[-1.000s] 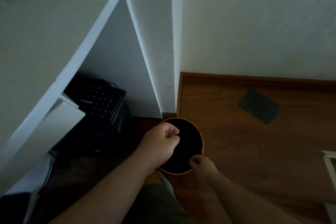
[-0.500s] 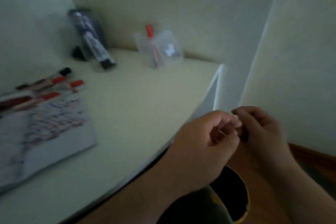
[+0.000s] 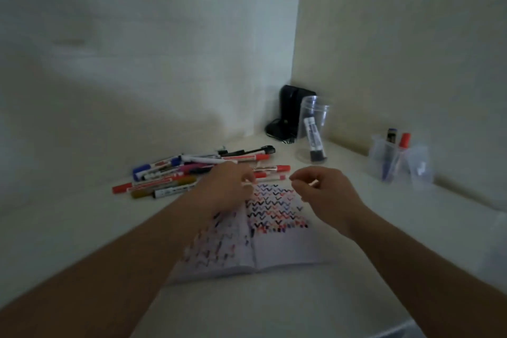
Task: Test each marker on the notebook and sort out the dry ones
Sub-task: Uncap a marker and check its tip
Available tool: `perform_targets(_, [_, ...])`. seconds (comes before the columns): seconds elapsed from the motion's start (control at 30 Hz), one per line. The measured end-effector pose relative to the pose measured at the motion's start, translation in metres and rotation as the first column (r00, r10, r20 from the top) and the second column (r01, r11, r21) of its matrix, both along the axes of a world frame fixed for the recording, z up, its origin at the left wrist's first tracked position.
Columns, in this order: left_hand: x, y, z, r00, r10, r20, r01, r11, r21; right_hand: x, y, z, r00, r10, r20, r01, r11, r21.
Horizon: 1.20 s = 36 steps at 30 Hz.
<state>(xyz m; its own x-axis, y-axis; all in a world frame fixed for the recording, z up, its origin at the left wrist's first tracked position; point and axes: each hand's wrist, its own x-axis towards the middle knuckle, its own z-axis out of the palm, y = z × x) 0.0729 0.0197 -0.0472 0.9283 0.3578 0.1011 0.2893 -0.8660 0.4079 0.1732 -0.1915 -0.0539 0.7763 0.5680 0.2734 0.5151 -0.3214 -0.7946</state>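
An open notebook (image 3: pixel 285 241) covered in rows of coloured tick marks lies on the white desk (image 3: pixel 82 228). A pile of markers (image 3: pixel 175 175) in red, blue, pink, olive and black lies just behind it. My left hand (image 3: pixel 225 189) hovers over the notebook's top left corner, its curled fingers at the left ends of two red-capped markers (image 3: pixel 270 173). Blur hides whether it grips one. Above the notebook's top right corner, my right hand (image 3: pixel 326 189) hangs loosely curled and holds nothing that I can make out.
A clear round jar (image 3: pixel 312 129) with one black-capped marker stands at the back, beside a black device (image 3: pixel 288 115) in the corner. A clear box (image 3: pixel 397 159) with a red and a dark marker stands against the right wall.
My view has swung from the bin on the floor up to the desk. Both hands rose from the bin's rim and moved forward over the notebook.
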Motion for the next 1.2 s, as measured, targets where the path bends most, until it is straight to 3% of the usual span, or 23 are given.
perform_targets(0.1, [0.002,0.027,-0.03,0.981,0.156,0.112,-0.154,0.988,-0.029,0.013,0.049,-0.006,0.988,-0.031,0.149,0.052,0.99,-0.134])
perform_targets(0.2, [0.005,0.027,-0.055,0.956,0.128,0.265,-0.157,0.983,0.092,0.04,0.082,-0.015,0.948,-0.018,0.318,0.131,0.932,-0.337])
perform_targets(0.43, [0.005,0.034,-0.061,0.955,0.025,0.294,-0.061,0.992,0.114,0.078,0.087,-0.031,0.943,0.061,0.328,0.136,0.826,-0.547])
perform_targets(0.6, [0.007,0.033,-0.058,0.949,-0.05,0.312,-0.031,0.968,0.249,0.085,0.073,-0.02,0.926,0.096,0.365,0.176,0.746,-0.642])
perform_targets(0.67, [0.006,0.031,-0.056,0.952,-0.065,0.299,-0.021,0.961,0.275,0.08,0.06,-0.011,0.917,0.033,0.398,0.214,0.801,-0.559])
perform_targets(0.7, [0.005,0.028,-0.054,0.953,-0.067,0.294,-0.014,0.964,0.266,0.074,0.055,-0.007,0.943,0.007,0.334,0.163,0.864,-0.477])
perform_targets(0.77, [0.002,0.021,-0.047,0.953,-0.078,0.293,0.017,0.979,0.203,0.055,0.05,-0.001,0.993,0.1,-0.065,-0.11,0.975,-0.191])
perform_targets(0.8, [0.001,0.016,-0.044,0.951,-0.094,0.295,0.049,0.987,0.154,0.044,0.05,0.002,0.932,0.229,-0.283,-0.245,0.969,-0.023])
perform_targets(0.83, [-0.001,0.012,-0.041,0.947,-0.124,0.297,0.099,0.99,0.097,0.035,0.051,0.002,0.847,0.342,-0.406,-0.324,0.939,0.113])
perform_targets(0.87, [-0.002,0.006,-0.038,0.942,-0.163,0.293,0.159,0.987,0.04,0.03,0.053,0.0,0.792,0.408,-0.454,-0.354,0.913,0.201])
perform_targets(0.97, [-0.004,-0.006,-0.036,0.936,-0.233,0.263,0.249,0.968,-0.025,0.02,0.056,-0.008,0.759,0.45,-0.47,-0.308,0.885,0.349])
perform_targets(1.07, [-0.001,-0.01,-0.035,0.946,-0.218,0.242,0.219,0.976,0.024,0.019,0.053,-0.021,0.76,0.468,-0.45,-0.281,0.862,0.421])
perform_targets(1.2, [-0.004,-0.01,-0.037,0.952,-0.235,0.198,0.208,0.967,0.146,0.022,0.049,-0.031,0.676,0.54,-0.501,-0.31,0.825,0.472])
